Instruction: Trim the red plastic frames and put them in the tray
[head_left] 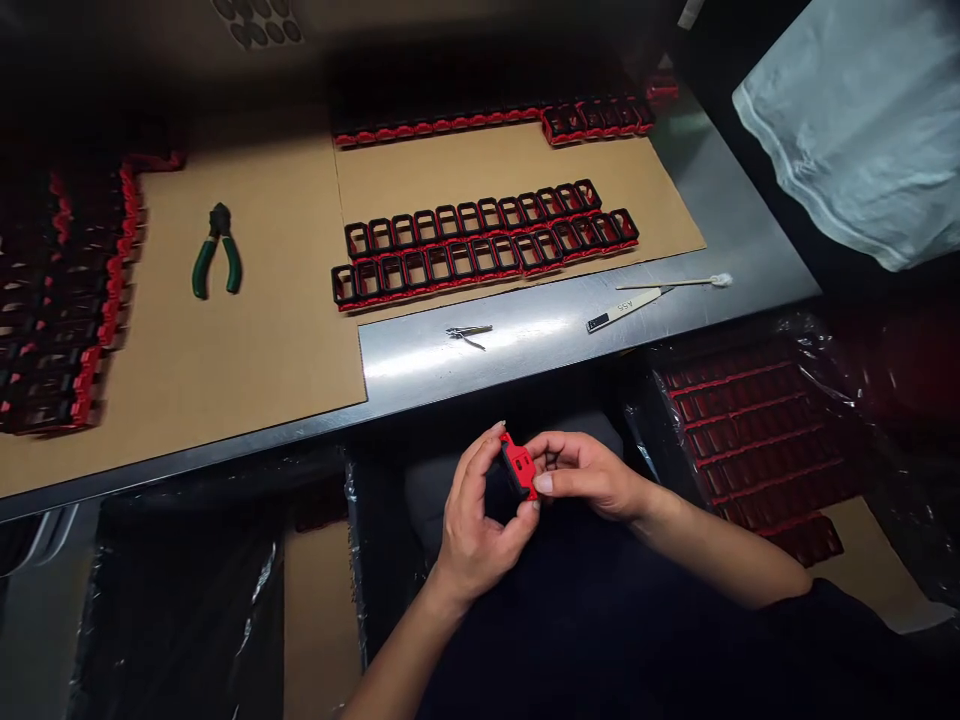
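Note:
A small red and black plastic part [519, 465] is held up in front of my body, below the table's front edge. Its red face with two small dark openings points toward my right side. My left hand [480, 510] grips it by its ends, the fingers at the top and the thumb at the bottom. At the part's lower right edge, my right hand [581, 475] pinches it between thumb and fingers. Similar red and black frames [480, 258] stand in two rows on the cardboard [262, 350] beyond my hands.
Green-handled pliers [217, 255] lie on the cardboard. Small nippers [469, 334], a craft knife [626, 308] and a cotton-tipped stick [675, 283] rest on the metal edge. More parts [67, 300] fill the left; a lined box [757, 430] of parts stands at lower right. White cloth [862, 130] hangs upper right.

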